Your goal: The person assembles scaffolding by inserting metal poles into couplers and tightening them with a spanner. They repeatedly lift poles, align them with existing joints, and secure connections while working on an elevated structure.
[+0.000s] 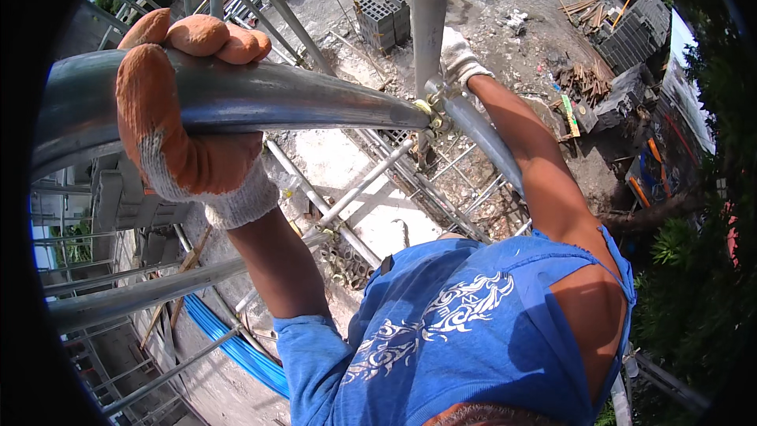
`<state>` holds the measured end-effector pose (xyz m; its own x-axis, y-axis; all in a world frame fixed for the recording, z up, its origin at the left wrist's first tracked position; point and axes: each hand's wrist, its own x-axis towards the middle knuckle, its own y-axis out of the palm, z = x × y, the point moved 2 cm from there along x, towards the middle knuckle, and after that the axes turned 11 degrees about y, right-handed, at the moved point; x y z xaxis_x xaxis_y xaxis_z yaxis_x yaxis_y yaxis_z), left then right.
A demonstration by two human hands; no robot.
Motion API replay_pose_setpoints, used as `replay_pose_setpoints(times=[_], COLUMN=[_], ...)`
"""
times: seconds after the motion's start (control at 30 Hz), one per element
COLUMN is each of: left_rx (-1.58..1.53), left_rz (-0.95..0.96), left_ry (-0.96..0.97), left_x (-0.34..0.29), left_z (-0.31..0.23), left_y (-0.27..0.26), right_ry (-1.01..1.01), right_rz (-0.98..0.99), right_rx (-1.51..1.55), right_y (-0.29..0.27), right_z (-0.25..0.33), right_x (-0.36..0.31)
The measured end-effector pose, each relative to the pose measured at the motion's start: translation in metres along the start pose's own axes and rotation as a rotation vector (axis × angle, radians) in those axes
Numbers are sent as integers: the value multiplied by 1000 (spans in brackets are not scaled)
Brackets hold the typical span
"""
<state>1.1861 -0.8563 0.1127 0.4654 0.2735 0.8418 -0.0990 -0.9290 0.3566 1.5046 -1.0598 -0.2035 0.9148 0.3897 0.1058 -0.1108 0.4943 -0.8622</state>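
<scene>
My left hand (189, 110), in an orange-palmed knit glove, is closed around a thick grey metal pipe (315, 99). Its fingers curl over the top and the thumb lies across the near side. The pipe runs from the left to a coupler clamp (434, 106) on an upright metal pipe (432, 16). My right hand (460, 57), in a whitish knit glove, grips the upright pipe just above the clamp. Its fingertips are hidden behind the pipe. Another grey pipe (485, 134) slants from the clamp down toward my right forearm.
Further scaffold pipes (150, 292) cross at the left and below me. On the ground lie grey hollow blocks (384, 22), a blue coiled hose or conduit (233, 347), and rusty scrap pieces (585, 83). A yellow-green level-like bar (569, 116) lies at right. Foliage (678, 244) borders the right side.
</scene>
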Motion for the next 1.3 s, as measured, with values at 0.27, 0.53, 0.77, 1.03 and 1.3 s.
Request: replay_pose_setpoints(times=[0.27, 0.53, 0.77, 1.03, 1.3], left_rx=[-90, 33, -45, -59, -193], left_rz=[5, -44, -33, -35, 114], left_ry=[-47, -20, -46, -64, -115], left_x=[2, 0, 2, 1, 9], left_z=[-1, -1, 0, -2, -1], left_y=[-1, -1, -1, -3, -2], right_ry=[-238, -435, -320, -377, -316], right_rz=[122, -38, -2, -58, -62], right_rx=[-347, 18, 83, -71, -132], right_y=[-30, -8, -1, -8, -12], right_z=[7, -23, -24, -15, -14], right_x=[-24, -39, -33, -46, -46])
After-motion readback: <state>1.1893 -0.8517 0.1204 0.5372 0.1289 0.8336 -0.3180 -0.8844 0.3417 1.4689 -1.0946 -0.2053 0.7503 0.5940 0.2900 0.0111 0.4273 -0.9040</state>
